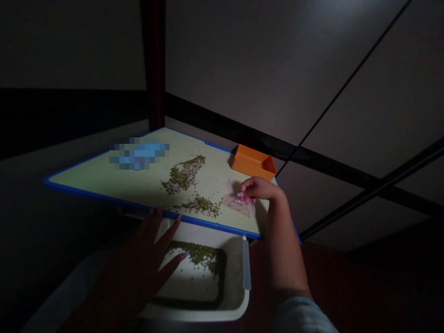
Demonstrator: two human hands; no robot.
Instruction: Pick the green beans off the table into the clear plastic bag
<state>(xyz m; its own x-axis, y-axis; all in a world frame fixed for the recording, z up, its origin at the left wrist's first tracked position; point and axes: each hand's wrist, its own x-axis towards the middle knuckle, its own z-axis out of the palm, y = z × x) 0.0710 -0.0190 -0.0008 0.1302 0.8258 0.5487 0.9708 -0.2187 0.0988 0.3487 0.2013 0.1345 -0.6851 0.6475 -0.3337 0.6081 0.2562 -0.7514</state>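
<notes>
My right hand (258, 188) is bent down at the wrist over the right part of a pale board (222, 164) with a blue rim. Its fingers are curled together at small pink pieces (245, 200) on a see-through pinkish sheet or pouch (239, 208); what lies between the fingertips is hidden. Left of it, small green bean-like grains (185, 173) lie in two loose patches on the board. My left hand (152, 254), fingers spread, reaches along the near blue rim above a white bin (243, 303), and it holds nothing that I can see.
An orange open box (253, 162) stands at the board's far right edge. A blurred blue item (140, 155) lies at the far left. More green grains (208, 256) are in the bin below the near rim. Dark panelled walls (236, 60) rise behind the board.
</notes>
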